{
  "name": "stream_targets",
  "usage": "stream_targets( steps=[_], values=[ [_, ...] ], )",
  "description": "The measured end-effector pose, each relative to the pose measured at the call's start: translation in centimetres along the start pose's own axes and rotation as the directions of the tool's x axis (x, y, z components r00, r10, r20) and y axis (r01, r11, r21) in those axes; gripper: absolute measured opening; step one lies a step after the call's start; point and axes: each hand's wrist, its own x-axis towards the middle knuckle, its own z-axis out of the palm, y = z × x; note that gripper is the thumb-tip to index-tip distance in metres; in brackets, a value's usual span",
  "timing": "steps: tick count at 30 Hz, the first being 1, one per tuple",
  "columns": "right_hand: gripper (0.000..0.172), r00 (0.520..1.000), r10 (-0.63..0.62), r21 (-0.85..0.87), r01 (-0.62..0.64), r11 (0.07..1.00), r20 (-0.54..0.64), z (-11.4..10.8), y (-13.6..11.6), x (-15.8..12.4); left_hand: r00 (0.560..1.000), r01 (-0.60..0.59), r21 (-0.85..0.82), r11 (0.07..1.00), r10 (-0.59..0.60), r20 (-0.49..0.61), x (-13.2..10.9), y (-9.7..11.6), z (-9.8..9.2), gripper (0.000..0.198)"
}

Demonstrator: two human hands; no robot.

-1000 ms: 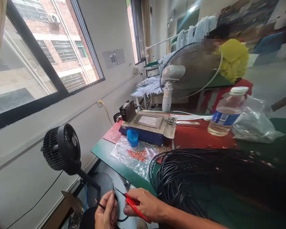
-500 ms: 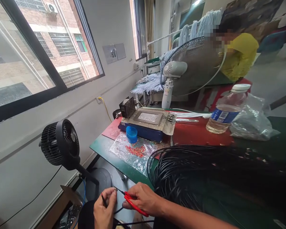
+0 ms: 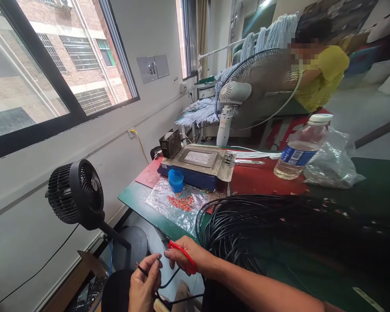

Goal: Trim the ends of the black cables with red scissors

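Near the bottom centre, my left hand (image 3: 143, 284) is closed on a black cable (image 3: 170, 281). A short reddish tip of the cable pokes out on the left of the fingers, and the thumb and forefinger pinch a tiny end. The cable loops down over my lap. To its right, my right hand (image 3: 195, 255) grips red-handled scissors (image 3: 173, 245). Their dark blades point up and left, apart from the left hand; the blade gap is hard to make out. A large bundle of black cables (image 3: 234, 229) lies on the table beside my right forearm.
On the green table (image 3: 130, 197) are a blue cup (image 3: 176, 181), red bits on a plastic sheet (image 3: 152, 197), a hot-plate-like device (image 3: 188, 175) and a bottle (image 3: 295, 154). A black fan (image 3: 81, 193) stands left. A person in yellow (image 3: 331, 73) sits beyond a larger fan (image 3: 235, 93).
My right hand has drawn the scissors up and away from the left fingers, leaving a gap. The left hand keeps its pinch. The whole view has shifted slightly.
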Motion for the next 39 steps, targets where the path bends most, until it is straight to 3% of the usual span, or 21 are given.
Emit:
stream_targets(
  steps=[7,11,18,24,27,35,39],
  values=[
    [0.039,0.999,0.005,0.158,-0.012,0.987,0.045,0.0,-0.2,0.0,0.996,0.072,-0.019,0.997,-0.071,0.047,-0.5,-0.6,0.9,0.028],
    [0.038,0.998,-0.003,0.167,-0.008,0.986,0.068,-0.2,0.3,0.2,0.999,0.036,0.013,0.999,-0.036,0.004,-0.5,-0.9,0.9,0.028],
    [0.038,0.992,-0.018,0.162,-0.003,0.987,0.125,-0.2,0.3,0.1,0.998,-0.032,0.129,0.991,0.025,0.052,-0.8,-0.2,1.2,0.03],
    [0.04,0.967,0.09,0.217,-0.143,0.966,0.239,-0.6,-0.7,-0.5,0.959,-0.13,0.122,0.984,0.093,0.268,-0.1,-1.3,0.4,0.022],
    [0.036,0.95,0.12,0.213,-0.185,0.959,0.289,-0.9,-0.9,-0.6,0.939,-0.158,0.126,0.979,0.11,0.324,0.2,-1.8,0.2,0.02],
    [0.031,0.941,0.233,0.204,-0.284,0.937,0.244,-0.7,-1.3,-0.5,0.93,-0.105,0.005,0.995,0.096,0.356,-0.4,-1.3,1.0,0.017],
    [0.041,0.968,0.137,0.224,-0.183,0.957,0.208,-0.6,-0.5,-0.4,0.944,-0.087,-0.038,0.996,0.094,0.315,-0.7,-0.8,1.6,0.019]
  ],
)
